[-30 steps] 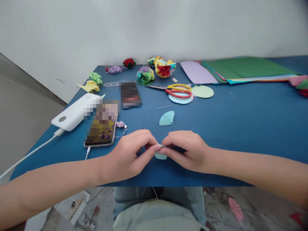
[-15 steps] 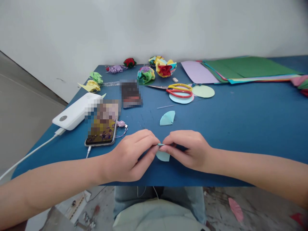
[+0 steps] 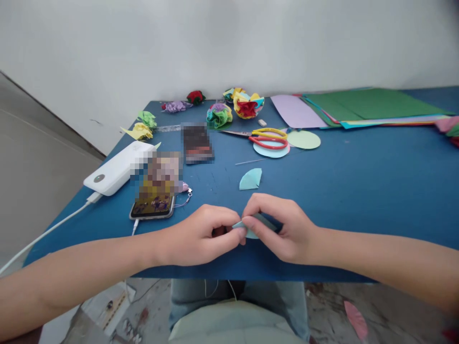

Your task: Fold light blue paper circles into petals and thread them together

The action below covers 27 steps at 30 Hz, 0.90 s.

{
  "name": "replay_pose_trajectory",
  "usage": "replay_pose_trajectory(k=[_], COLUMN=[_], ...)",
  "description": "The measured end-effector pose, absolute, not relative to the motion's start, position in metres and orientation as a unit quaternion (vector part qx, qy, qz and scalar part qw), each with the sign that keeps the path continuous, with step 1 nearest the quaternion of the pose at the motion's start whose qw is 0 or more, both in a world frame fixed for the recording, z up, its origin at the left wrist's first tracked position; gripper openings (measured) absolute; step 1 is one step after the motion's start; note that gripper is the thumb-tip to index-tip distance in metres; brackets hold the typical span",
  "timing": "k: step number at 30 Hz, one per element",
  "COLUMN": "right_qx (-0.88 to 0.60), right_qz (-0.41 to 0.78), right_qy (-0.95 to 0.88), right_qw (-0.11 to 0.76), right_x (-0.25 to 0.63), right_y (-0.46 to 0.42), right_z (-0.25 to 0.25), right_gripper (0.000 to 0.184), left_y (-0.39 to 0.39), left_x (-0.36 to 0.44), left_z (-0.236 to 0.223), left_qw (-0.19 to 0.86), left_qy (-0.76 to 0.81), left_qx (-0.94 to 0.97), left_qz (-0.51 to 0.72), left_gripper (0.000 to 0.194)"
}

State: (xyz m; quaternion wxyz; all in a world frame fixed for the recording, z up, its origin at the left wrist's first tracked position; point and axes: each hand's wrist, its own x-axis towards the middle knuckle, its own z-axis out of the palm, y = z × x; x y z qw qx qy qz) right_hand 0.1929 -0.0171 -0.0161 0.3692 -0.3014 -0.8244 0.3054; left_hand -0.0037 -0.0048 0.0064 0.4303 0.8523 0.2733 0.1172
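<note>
Between my two hands, near the table's front edge, is a folded piece of light-blue paper [image 3: 253, 234]. My left hand [image 3: 211, 235] pinches its left end between thumb and fingers. The thumb and forefinger of my right hand [image 3: 283, 224] close on it from the other side, and the fingers partly hide it. Just beyond them a light-blue paper wedge [image 3: 251, 179] lies on the table. Scissors [image 3: 269, 138] with yellow and red handles rest farther back on a pale blue paper circle [image 3: 271, 152]. A pale green paper oval [image 3: 304, 139] lies beside them.
A phone [image 3: 152, 205] and a white power bank [image 3: 120, 167], both cabled, lie at left. Several crumpled paper flowers [image 3: 248, 105] stand along the back. Coloured paper sheets [image 3: 380, 105] are stacked back right. A thin needle-like rod [image 3: 251, 162] lies mid-table.
The light-blue paper has turned, and its wider part now shows under my right hand. My left hand has shifted slightly and its thumb has moved lower along the paper.
</note>
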Motion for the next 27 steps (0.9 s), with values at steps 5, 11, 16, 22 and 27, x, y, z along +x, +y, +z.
replay_pose_trajectory(k=[5,11,16,22,27], right_qx=[-0.306,-0.317,-0.317,-0.336,-0.320], right_qz=[0.320,0.431,0.439,0.399,0.384], right_qy=[-0.818,-0.784,-0.783,-0.804,-0.817], right_qw=[0.367,0.315,0.306,0.284,0.287], right_x=[0.1906,0.1939,0.1951,0.1966,0.1938], right_y=[-0.0169,-0.0135,-0.0126,-0.0127,-0.0144], right_z=[-0.0178,-0.0128,-0.0124,-0.0130,-0.0161], right_gripper=[0.007,0.011,0.016,0.025,0.024], left_y=[-0.0013,-0.0014,-0.0017,-0.0018,-0.0017], left_x=[-0.0038,-0.0039,-0.0037,-0.0055,-0.0053], left_z=[0.0042,0.0049,0.0079,0.0094,0.0088], left_qw=[0.443,0.456,0.475,0.492,0.494], left_qy=[0.252,0.259,0.269,0.283,0.298], left_qx=[0.850,0.836,0.823,0.810,0.810], left_qz=[0.133,0.163,0.157,0.149,0.108], left_gripper=[0.026,0.032,0.036,0.036,0.025])
